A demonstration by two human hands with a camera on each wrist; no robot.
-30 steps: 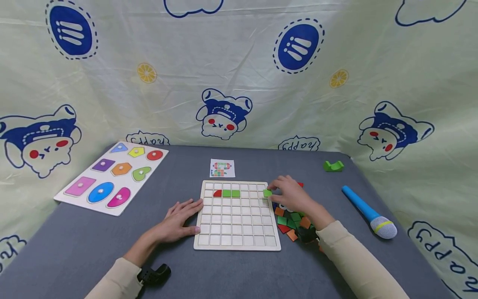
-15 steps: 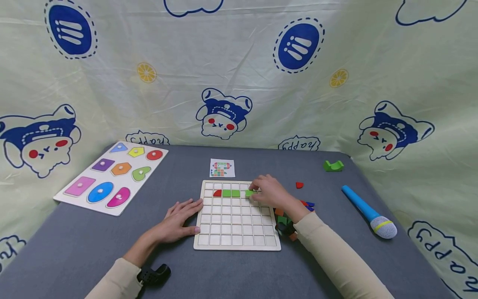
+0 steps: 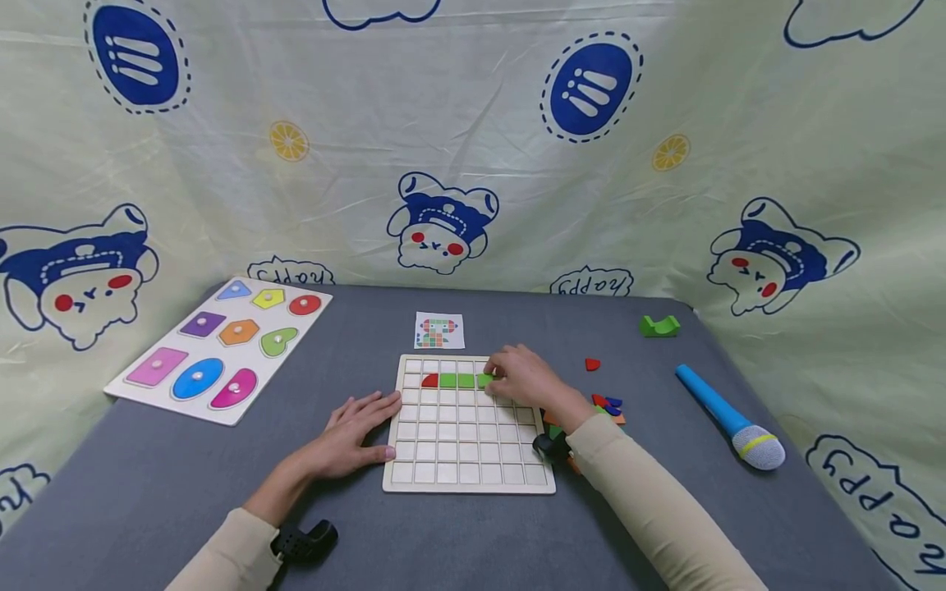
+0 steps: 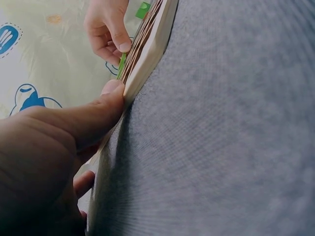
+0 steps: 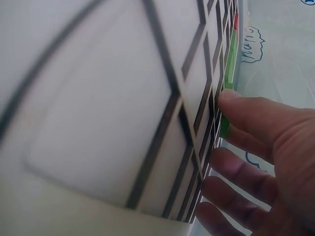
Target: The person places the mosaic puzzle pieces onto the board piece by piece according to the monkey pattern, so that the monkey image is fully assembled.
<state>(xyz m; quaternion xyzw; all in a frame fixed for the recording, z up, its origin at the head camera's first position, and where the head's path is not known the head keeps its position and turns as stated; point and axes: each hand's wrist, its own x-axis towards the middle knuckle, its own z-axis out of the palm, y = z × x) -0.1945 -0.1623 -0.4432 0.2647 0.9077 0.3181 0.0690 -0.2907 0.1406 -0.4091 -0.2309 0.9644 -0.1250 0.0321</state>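
Note:
A wooden grid board (image 3: 469, 491) lies on the grey table. In its second row sit a red quarter-round tile (image 3: 430, 381) and two green square tiles (image 3: 456, 381) side by side. My right hand (image 3: 523, 379) pinches another green square tile (image 5: 225, 128) between thumb and finger, right at the cell after those two; the fingers partly cover it in the head view. My left hand (image 3: 353, 435) rests along the board's left edge, fingers extended and thumb (image 4: 113, 91) against the rim. Behind the board lies a small card (image 3: 439, 331) printed with a coloured tile pattern.
Loose tiles (image 3: 610, 406) lie right of the board, partly hidden by my right forearm, with a lone red tile (image 3: 593, 364) behind them. Farther right are a blue toy microphone (image 3: 727, 417) and a curved green block (image 3: 659, 327). A shape puzzle board (image 3: 173, 338) lies at left.
My right hand has carried the green tile leftward from the board's right edge to beside the two green tiles. The left hand has stayed at the board's edge.

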